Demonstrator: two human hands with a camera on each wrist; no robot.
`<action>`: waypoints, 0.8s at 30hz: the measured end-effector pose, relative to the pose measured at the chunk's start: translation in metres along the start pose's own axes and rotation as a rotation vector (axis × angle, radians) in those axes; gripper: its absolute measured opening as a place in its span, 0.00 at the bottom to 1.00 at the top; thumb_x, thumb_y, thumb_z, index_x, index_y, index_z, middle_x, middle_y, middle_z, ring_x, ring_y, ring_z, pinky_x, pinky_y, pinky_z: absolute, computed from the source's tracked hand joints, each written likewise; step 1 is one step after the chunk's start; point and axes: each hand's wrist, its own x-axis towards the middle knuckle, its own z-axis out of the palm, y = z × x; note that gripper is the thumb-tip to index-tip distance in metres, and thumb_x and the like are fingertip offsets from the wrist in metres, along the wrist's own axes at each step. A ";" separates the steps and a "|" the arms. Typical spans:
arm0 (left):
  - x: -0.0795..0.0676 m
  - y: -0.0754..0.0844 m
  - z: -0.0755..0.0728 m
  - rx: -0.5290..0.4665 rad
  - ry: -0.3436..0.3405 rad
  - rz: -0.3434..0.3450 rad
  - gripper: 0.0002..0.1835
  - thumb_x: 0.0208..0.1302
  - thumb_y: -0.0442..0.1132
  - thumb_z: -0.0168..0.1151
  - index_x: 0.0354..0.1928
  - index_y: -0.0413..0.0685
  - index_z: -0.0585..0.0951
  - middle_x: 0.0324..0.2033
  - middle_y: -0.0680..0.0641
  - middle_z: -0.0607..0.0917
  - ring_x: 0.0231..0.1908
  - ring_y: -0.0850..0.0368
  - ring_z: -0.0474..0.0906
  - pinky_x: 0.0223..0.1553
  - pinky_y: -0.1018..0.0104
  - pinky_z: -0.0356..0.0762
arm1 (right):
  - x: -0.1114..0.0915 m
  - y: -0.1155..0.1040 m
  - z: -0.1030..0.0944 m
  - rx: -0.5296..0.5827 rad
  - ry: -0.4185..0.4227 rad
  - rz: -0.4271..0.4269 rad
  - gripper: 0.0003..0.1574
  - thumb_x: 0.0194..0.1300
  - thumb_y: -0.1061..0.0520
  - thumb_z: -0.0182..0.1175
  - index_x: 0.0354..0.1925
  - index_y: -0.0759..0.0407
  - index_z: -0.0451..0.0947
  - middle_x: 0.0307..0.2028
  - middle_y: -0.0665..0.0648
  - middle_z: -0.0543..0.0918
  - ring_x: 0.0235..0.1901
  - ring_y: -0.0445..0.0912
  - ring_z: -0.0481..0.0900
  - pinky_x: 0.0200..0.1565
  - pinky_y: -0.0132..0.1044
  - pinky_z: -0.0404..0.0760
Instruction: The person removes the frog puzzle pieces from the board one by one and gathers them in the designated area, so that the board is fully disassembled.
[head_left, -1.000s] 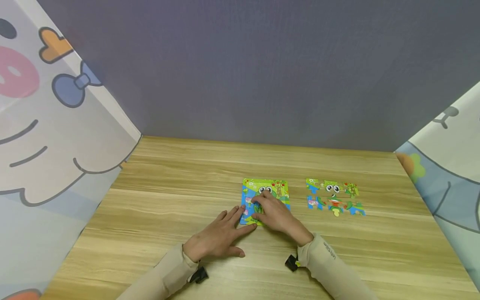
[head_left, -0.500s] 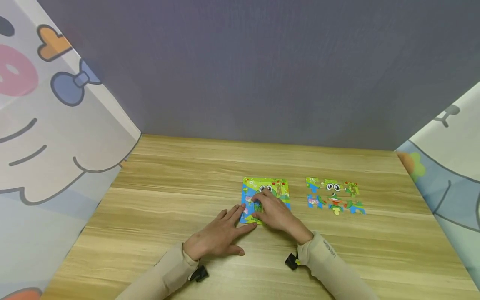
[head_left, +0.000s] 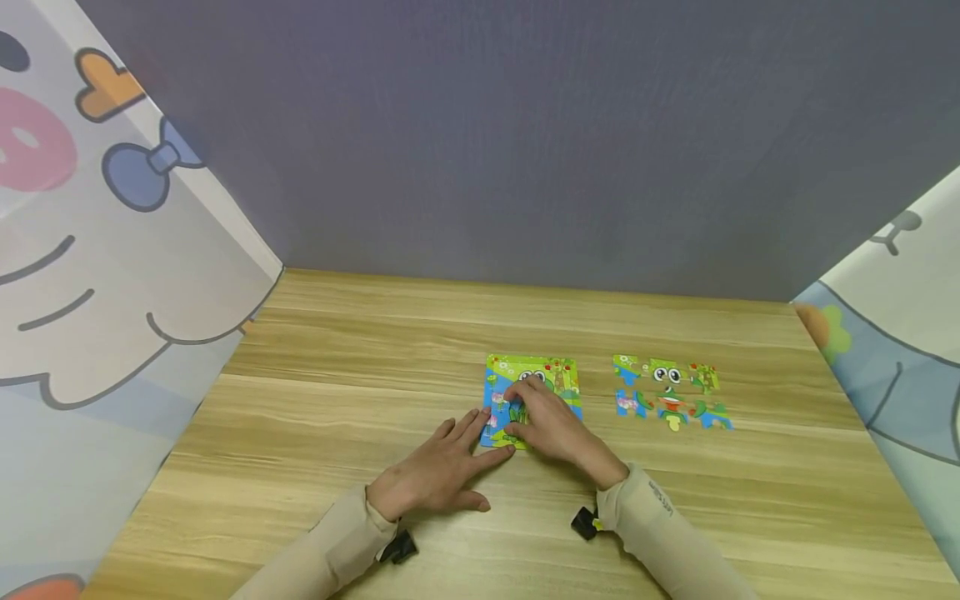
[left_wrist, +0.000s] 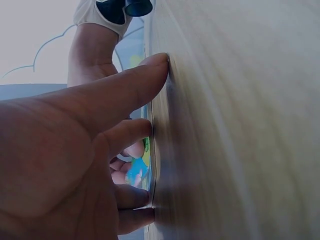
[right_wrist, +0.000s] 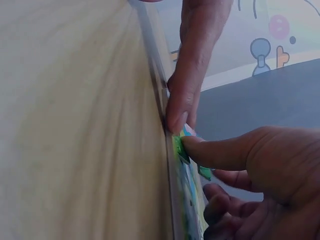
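Note:
A square frog puzzle board lies on the table in the head view, with a frog's eyes and green, blue and floral artwork showing. My left hand lies palm down with spread, straight fingers, its fingertips at the board's left and lower edges. The thumb points toward the right along the tabletop. Over the middle of the board my right hand has its fingers curled and pinches a small green puzzle piece between thumb and forefinger, close to the board's surface. The right hand hides much of the board's right half.
To the right of the board, several loose frog puzzle pieces lie in two rough rows on the wooden table. A grey wall stands behind the table, with cartoon-printed panels at both sides.
Both hands stay almost still at the board. The right fingers shift very slightly over it; the loose pieces have not moved.

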 end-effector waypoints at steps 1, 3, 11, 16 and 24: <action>0.000 0.000 0.000 -0.008 0.002 0.002 0.40 0.64 0.63 0.62 0.76 0.66 0.63 0.78 0.32 0.52 0.78 0.38 0.51 0.70 0.40 0.64 | 0.000 0.000 -0.001 0.010 0.003 -0.010 0.22 0.58 0.58 0.73 0.49 0.56 0.77 0.45 0.52 0.78 0.44 0.44 0.76 0.49 0.43 0.80; 0.000 0.000 -0.001 -0.022 -0.001 0.000 0.40 0.64 0.63 0.61 0.76 0.65 0.63 0.78 0.32 0.51 0.78 0.38 0.50 0.71 0.40 0.64 | 0.000 0.001 -0.003 0.031 0.003 -0.033 0.20 0.59 0.60 0.72 0.48 0.55 0.77 0.42 0.51 0.78 0.41 0.42 0.75 0.46 0.39 0.78; 0.000 0.000 -0.002 -0.043 -0.039 -0.018 0.40 0.65 0.64 0.60 0.77 0.67 0.60 0.79 0.33 0.48 0.79 0.39 0.47 0.73 0.41 0.61 | -0.001 0.008 -0.013 0.148 -0.061 -0.134 0.12 0.68 0.63 0.61 0.50 0.59 0.76 0.32 0.51 0.81 0.29 0.36 0.73 0.35 0.33 0.77; 0.000 0.000 -0.002 -0.040 -0.037 -0.018 0.41 0.64 0.64 0.60 0.77 0.67 0.61 0.79 0.33 0.48 0.79 0.39 0.48 0.72 0.40 0.61 | 0.001 0.011 -0.015 0.199 -0.071 -0.147 0.11 0.70 0.65 0.58 0.50 0.59 0.78 0.30 0.52 0.84 0.26 0.33 0.74 0.57 0.61 0.71; -0.001 -0.001 -0.002 -0.031 -0.009 -0.001 0.40 0.64 0.63 0.62 0.76 0.66 0.62 0.78 0.31 0.51 0.78 0.38 0.51 0.70 0.40 0.64 | 0.003 0.015 -0.012 0.367 -0.056 -0.098 0.11 0.71 0.64 0.57 0.50 0.59 0.79 0.34 0.58 0.85 0.28 0.38 0.78 0.34 0.30 0.77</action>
